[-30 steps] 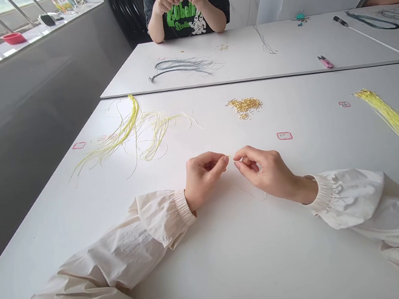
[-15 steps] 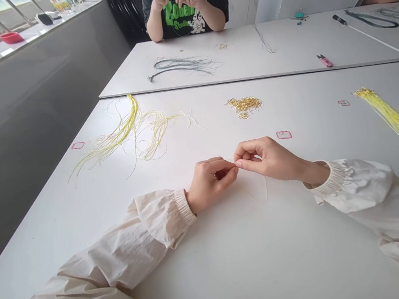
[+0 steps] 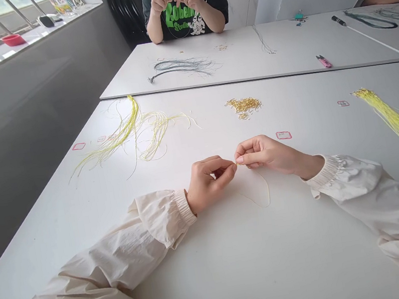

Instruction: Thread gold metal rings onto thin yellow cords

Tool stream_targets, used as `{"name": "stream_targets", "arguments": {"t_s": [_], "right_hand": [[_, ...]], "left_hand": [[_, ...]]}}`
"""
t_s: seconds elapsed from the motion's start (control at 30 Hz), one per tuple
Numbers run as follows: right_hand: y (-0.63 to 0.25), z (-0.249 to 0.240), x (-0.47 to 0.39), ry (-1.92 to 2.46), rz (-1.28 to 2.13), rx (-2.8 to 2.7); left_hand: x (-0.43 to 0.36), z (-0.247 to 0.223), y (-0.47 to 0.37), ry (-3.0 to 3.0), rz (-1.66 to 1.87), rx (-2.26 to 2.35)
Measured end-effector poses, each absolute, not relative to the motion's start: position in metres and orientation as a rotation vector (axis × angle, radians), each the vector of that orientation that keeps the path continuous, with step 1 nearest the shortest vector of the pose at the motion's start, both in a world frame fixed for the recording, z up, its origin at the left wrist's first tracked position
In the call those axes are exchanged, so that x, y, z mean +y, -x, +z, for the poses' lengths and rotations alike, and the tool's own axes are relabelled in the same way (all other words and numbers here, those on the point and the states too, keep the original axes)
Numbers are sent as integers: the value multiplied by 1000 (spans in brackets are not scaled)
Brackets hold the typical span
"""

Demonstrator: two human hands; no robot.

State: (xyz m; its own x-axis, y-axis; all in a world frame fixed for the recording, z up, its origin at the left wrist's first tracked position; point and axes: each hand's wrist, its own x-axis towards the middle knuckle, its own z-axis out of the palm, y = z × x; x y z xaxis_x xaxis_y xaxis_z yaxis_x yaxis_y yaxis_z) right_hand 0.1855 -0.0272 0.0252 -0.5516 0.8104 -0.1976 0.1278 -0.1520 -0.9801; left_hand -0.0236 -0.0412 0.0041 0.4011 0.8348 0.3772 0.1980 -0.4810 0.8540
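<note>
My left hand and my right hand meet fingertip to fingertip above the table, both closed in a pinch. Between them runs a thin pale yellow thread, which hangs in a loose loop below my right hand. A tiny yellow or gold bit shows at the fingertips, too small to make out. Beyond my hands lies a pile of small gold hooks. To the left spreads a loose bundle of yellow threads; at the right lies a thicker bundle of yellow threads with gold ends.
Across the table a person in a black shirt pinches a fine thread with both hands. Grey threads and pink snips lie on the far table. A red-edged label sits beyond my right hand.
My right hand has shifted slightly up, its fingertips parting a little from my left. The thread's loop hangs lower and wider. My left hand has hardly moved.
</note>
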Motion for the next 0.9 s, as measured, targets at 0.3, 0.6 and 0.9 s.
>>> {"name": "stream_targets", "arguments": {"t_s": [0.3, 0.6, 0.9], "right_hand": [[-169, 23, -45, 1123, 1218, -1758], [-167, 23, -49, 962, 611, -2057], [-173, 28, -35, 1136, 1269, -1794]], "left_hand": [[-34, 6, 22, -1722, 1143, 1053], [-31, 5, 21, -1808, 1018, 1025], [-38, 4, 22, -1913, 1020, 861]]}}
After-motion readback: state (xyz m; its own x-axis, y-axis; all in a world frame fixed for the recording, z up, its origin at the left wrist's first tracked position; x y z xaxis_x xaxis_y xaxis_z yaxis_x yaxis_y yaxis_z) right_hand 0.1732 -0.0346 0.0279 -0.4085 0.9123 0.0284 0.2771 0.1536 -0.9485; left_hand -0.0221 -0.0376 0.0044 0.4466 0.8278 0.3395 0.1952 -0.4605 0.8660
